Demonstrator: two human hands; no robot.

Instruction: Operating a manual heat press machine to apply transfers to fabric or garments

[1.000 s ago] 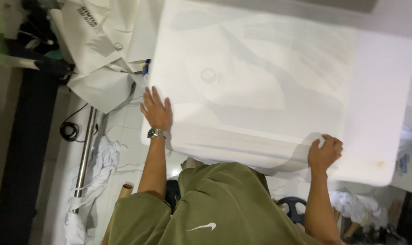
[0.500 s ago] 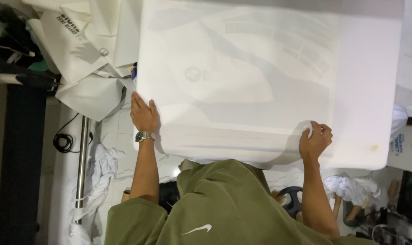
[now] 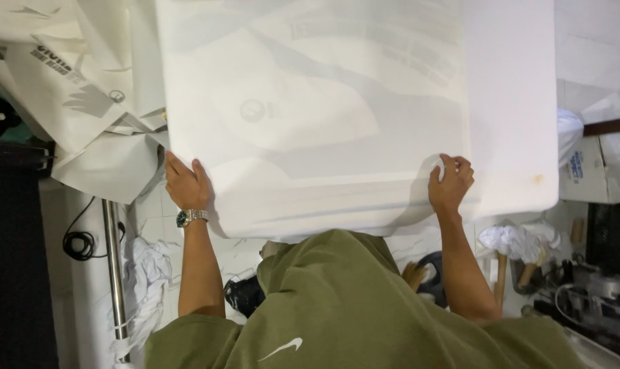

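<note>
— White tiled floor [image 3: 146, 225] shows at the lower left, with a metal pole [image 3: 113, 273] running along it and a black cable [image 3: 81, 240] coiled just beside. What fills the middle?

— A large white sheet [image 3: 337, 109] spread flat over a white padded board [image 3: 515, 137]. Faint grey shapes show through the sheet, so it is thin. Its near edge lies just in front of the person's olive-green shirt [image 3: 351, 307].

— Where are the hands?

— The left hand [image 3: 185, 183] lies at the sheet's near left corner, fingers spread and flat on the edge, with the thumb side tucked against the fabric. A wristwatch [image 3: 190, 217] sits on that wrist. I cannot tell whether the fingers curl under the edge or only press on top.

— And the other?

— The right hand [image 3: 450, 184] is on the near edge further along, fingers bunched together and pinching a small fold of the sheet, which puckers up around the fingertips.

— What else lies about?

— More white printed cloth [image 3: 85, 102] is heaped to the upper left, overlapping the sheet's left side. A crumpled white rag [image 3: 146, 273] lies on the floor near the pole. To the right, another wad of white cloth [image 3: 518, 240] sits near some wooden handles [image 3: 501, 273], and a cardboard box [image 3: 597, 171] stands beyond the board's right end.
</note>
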